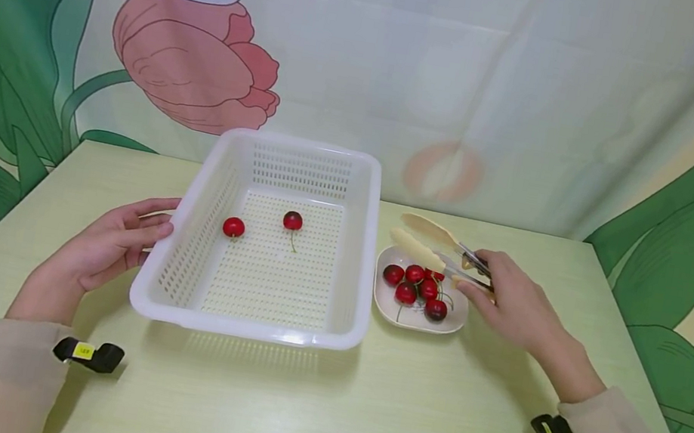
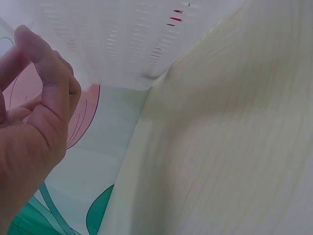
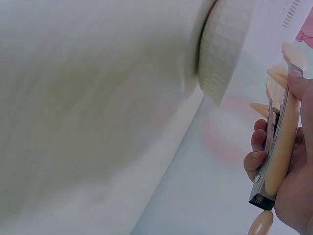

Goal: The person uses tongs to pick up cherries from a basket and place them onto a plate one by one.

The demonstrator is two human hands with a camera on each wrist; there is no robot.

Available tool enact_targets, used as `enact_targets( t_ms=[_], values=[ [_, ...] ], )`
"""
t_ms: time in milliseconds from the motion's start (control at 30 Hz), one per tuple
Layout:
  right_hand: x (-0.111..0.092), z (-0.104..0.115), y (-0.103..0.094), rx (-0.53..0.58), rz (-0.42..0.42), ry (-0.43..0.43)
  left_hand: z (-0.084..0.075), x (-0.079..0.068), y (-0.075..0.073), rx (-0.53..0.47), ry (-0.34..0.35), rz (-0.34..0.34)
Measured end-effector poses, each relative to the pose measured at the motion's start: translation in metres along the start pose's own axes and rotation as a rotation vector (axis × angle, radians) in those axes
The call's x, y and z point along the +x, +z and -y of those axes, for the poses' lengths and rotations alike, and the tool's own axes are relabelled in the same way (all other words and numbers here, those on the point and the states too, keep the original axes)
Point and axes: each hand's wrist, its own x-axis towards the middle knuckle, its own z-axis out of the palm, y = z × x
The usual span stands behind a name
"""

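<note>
My left hand (image 1: 121,240) touches the outer left side of a white plastic basket (image 1: 147,302), fingers loosely bent with the fingertips at its rim. Inside the basket lie two red cherries, one on the left (image 1: 233,227) and a darker one (image 1: 293,220) with a stem. In my right hand (image 1: 515,302) are metal tongs (image 1: 474,259) with cream tips, gripped between thumb and fingers. The tips are spread apart above a small white dish (image 1: 397,318), and nothing shows between them. Several cherries (image 1: 406,293) with stems sit in the dish.
Basket and dish stand side by side on a pale wood-grain table (image 1: 299,423). A printed cloth (image 1: 362,43) with leaves and flowers hangs behind the table's back edge. Each wrist wears a black band, on the left (image 1: 88,354) and the right (image 1: 552,429).
</note>
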Motion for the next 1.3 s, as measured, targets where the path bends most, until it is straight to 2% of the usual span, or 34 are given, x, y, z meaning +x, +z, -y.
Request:
enact_targets(
  t_ms=[267,667,967,1300],
  values=[
    [0.008,0.008,-0.010,0.003,-0.041,-0.049,-0.001,-0.001,0.001,-0.007,-0.002,0.002],
    [0.022,0.019,-0.019,0.043,-0.045,-0.051,-0.001,0.000,0.001,-0.006,-0.004,0.005],
    [0.034,0.031,-0.024,0.035,-0.001,-0.041,-0.002,0.000,0.000,-0.013,-0.001,0.014],
    [0.052,0.040,-0.025,0.014,0.007,-0.094,-0.001,0.000,0.001,-0.007,0.003,0.009]
  ],
)
